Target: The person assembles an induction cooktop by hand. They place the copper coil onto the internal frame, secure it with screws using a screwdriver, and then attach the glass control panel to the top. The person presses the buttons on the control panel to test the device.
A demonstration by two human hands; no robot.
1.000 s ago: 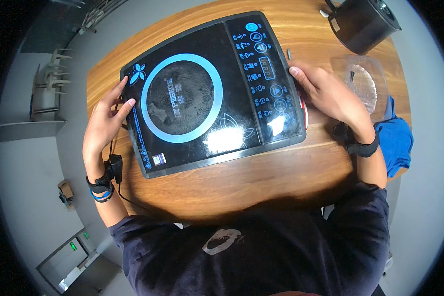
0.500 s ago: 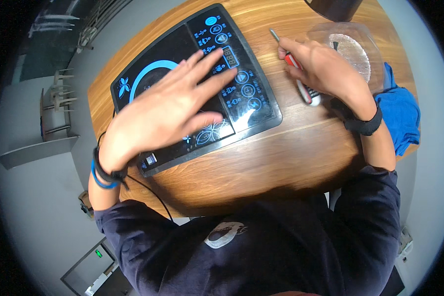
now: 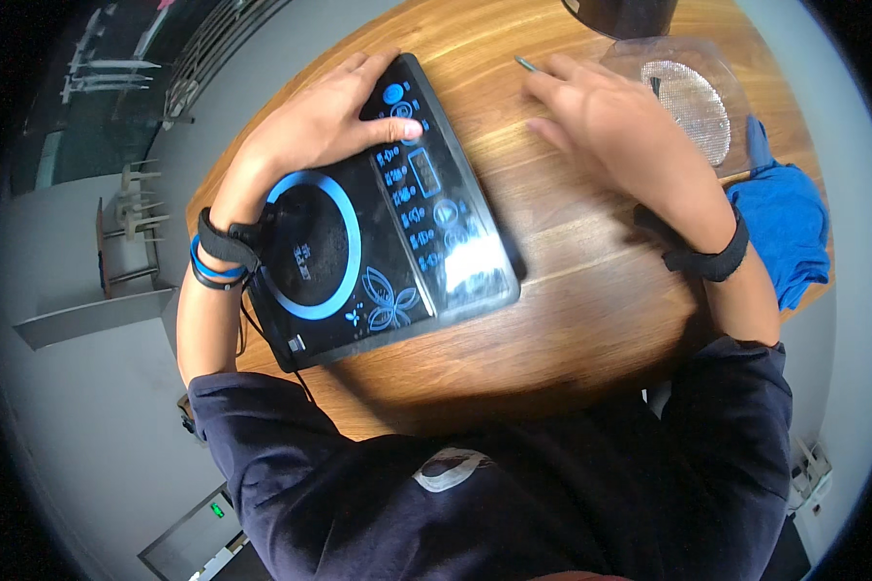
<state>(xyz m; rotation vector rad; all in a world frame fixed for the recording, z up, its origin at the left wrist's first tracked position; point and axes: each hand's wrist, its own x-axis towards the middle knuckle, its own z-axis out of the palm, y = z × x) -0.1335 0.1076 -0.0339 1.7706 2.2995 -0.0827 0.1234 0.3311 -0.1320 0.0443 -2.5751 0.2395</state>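
Note:
A black induction cooktop [image 3: 378, 242] with a blue ring and a touch panel lies tilted on the round wooden table [image 3: 572, 320]. My left hand [image 3: 325, 121] grips its far corner, the thumb pressed on the panel's top buttons. To the right of the cooktop, my right hand [image 3: 620, 136] lies palm down on the table. A thin metal screwdriver shaft [image 3: 525, 64] sticks out past its fingers, and the handle is hidden under the hand. Both wrists wear dark bands.
A clear plastic dish [image 3: 693, 97] with a mesh disc sits just beyond my right hand. A blue cloth [image 3: 785, 223] hangs over the table's right edge. A dark object [image 3: 620, 15] stands at the far edge. A cord [image 3: 262, 329] runs off the cooktop's left side.
The cooktop has turned and shifted left. My left hand moved from across its surface to its far corner. My right hand slid left along the table with the screwdriver.

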